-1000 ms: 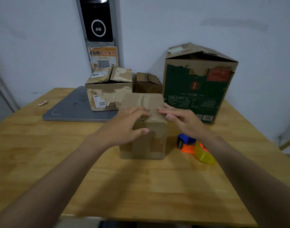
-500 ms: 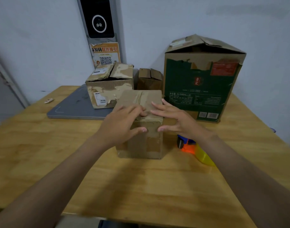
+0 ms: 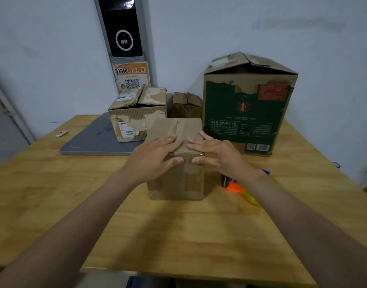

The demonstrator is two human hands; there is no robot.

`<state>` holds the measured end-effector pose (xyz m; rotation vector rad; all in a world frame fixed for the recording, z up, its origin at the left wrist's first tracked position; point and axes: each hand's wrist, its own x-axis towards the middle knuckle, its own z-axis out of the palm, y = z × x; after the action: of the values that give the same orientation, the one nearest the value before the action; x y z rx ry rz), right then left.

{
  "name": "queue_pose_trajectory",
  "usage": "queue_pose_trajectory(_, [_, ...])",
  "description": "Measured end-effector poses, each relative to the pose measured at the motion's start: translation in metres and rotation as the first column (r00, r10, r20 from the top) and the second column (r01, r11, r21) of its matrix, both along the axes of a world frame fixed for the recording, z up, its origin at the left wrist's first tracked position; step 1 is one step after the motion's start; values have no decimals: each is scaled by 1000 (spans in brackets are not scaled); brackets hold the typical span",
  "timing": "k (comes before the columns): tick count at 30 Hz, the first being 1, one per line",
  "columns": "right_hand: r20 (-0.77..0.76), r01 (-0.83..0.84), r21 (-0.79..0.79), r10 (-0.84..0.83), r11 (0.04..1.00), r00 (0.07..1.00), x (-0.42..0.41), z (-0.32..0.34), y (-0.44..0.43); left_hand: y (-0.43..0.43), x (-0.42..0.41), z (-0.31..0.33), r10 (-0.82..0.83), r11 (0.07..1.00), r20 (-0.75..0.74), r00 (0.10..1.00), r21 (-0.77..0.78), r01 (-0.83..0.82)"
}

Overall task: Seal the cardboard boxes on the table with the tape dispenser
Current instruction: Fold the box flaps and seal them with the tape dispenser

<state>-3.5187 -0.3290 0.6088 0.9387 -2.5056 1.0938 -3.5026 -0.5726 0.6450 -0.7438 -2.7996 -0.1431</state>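
Bench [image 3: 53, 196]: a wooden top is seen carrying everything; its near edge is cut off at the bottom of the view, and part of its surface is hidden by both forearms.
Green box [image 3: 248, 113]: the tallest carton is stood at the far right by the wall, its top flaps raised into a peak; the small print on its front cannot be read.
Grey board [image 3: 95, 140]: a flat slab is laid at the far left, its right part covered by a torn box.
Torn box [image 3: 136, 117]: set on the grey board, flaps loosely shut, outer paper peeled away; the label text is too small to be made out.
Front box [image 3: 176, 179]: placed mid-bench, nearest the person, flaps down with a tape strip along the top seam; the near top edge is covered by fingers.
Small box [image 3: 185, 106]: mostly hidden behind the front box, only its upper part shown.
Left hand [image 3: 153, 156]: laid flat and spread on the front box top, thumb pressed on the front face; nothing is gripped.
Right hand [image 3: 218, 153]: likewise flat and spread on the top, thumb on the front face, nothing gripped.
Tape dispenser [image 3: 234, 185]: left lying on the bench just right of the front box, largely hidden under the right wrist; only orange, blue and yellow parts are seen.
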Motion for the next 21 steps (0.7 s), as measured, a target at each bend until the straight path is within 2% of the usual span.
queue_pose_trajectory(4, [24, 29, 149, -32, 988, 999, 0, 19, 2, -4, 1, 6, 2, 1000, 53, 999, 7, -2])
queue_pose_trajectory(8, [3, 147, 271, -153, 951, 988, -22, 42, -2, -3, -2, 12, -7, 999, 125, 992, 44, 2])
queue_pose_trajectory(11, [93, 155, 372, -203, 915, 975, -61, 52, -12, 9, -5, 19, 9, 994, 147, 989, 104, -25])
queue_pose_trajectory(15, [213, 112, 494, -245, 862, 946, -104, 60, -23, 35, -8, 23, 22, 999, 189, 982, 38, -30])
queue_pose_trajectory(21, [192, 94, 560, -239, 823, 952, -114, 58, -19, 66, -12, 18, 148, 989, 206, 967, -16, -148])
